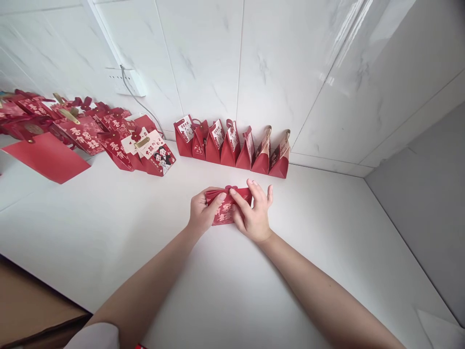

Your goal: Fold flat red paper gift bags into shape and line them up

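Note:
A small red paper gift box with pale lettering lies on the white counter in front of me. My left hand grips its left side, fingers curled over the top edge. My right hand holds its right side, with the index finger and thumb pinching the top flap and the other fingers raised. Behind the hands, a row of several folded red gift boxes stands against the tiled wall.
A heap of flat and folded red gift boxes covers the counter's far left, with a flat red sheet beside it. A white wall socket with a cable sits above the heap. A brown cardboard surface lies at the lower left.

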The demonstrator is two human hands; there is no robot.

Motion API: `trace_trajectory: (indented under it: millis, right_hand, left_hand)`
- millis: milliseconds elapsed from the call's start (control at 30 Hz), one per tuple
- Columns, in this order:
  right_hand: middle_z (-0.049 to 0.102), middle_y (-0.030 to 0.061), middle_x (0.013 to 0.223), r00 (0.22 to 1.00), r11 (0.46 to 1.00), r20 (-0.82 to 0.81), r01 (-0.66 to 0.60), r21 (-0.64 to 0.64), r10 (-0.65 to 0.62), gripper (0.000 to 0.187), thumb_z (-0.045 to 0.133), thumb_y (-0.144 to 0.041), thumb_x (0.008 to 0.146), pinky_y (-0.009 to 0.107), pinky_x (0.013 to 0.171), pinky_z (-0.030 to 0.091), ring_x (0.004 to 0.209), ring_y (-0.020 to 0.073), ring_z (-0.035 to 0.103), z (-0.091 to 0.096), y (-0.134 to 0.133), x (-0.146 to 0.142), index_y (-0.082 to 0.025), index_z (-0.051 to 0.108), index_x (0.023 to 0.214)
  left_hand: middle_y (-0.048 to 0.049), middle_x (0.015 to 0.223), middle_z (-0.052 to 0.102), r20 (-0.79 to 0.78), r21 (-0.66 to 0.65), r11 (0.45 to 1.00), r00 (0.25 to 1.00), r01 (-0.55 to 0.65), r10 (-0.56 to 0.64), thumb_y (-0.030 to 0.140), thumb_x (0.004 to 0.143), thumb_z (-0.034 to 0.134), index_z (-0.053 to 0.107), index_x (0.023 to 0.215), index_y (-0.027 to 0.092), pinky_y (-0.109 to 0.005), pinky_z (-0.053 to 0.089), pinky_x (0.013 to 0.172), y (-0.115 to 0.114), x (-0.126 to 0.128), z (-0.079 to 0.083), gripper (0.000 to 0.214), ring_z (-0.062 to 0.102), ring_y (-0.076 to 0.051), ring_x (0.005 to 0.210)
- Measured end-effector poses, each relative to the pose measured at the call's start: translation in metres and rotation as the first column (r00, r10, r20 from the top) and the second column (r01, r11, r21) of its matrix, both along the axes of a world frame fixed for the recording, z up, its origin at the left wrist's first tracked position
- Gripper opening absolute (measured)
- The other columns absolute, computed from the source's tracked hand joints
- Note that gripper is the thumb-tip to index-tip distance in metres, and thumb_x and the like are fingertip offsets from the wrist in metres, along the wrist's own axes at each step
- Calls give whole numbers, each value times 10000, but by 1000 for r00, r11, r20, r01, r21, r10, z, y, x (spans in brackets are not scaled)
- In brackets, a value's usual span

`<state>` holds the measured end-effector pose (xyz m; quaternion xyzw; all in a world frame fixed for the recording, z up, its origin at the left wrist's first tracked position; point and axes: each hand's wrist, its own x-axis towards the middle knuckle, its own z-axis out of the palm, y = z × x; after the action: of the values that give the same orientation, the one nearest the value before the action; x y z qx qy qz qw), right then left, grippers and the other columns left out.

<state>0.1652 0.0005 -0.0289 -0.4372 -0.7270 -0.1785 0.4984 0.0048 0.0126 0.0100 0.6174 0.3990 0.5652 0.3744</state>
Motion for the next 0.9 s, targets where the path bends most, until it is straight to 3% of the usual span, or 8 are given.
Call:
trace_trajectory:
  millis: [200,467,900]
  right_hand:
    - [383,124,1487,997,999,52,52,14,-52,575,517,-243,902,649,1154,91,1374,332,398,-1,0,-2,-337,413,1460]
    - [357,116,1521,991,993,70,109,34,-111,566,543,-291,920,642,1157,96,1371,334,399,-1,0,-3,-343,416,1469]
    - [362,117,1521,982,989,124,139,54,-145,592,557,-342,944,636,1158,89,1370,327,398,0,0,-3,-369,359,1501]
  left_hand:
    - [-58,879,696,78,-31,996,994,81,-78,399,902,607,693,948,158,-253,516,737,1,0,-4,260,641,-160,805]
    - [-56,880,692,36,20,997,996,81,-82,387,917,587,683,945,162,-252,508,745,0,1,-5,246,640,-159,816]
    - [-38,825,664,68,-43,998,997,51,-48,418,912,590,663,872,162,-248,494,703,-4,4,-9,269,612,-146,764]
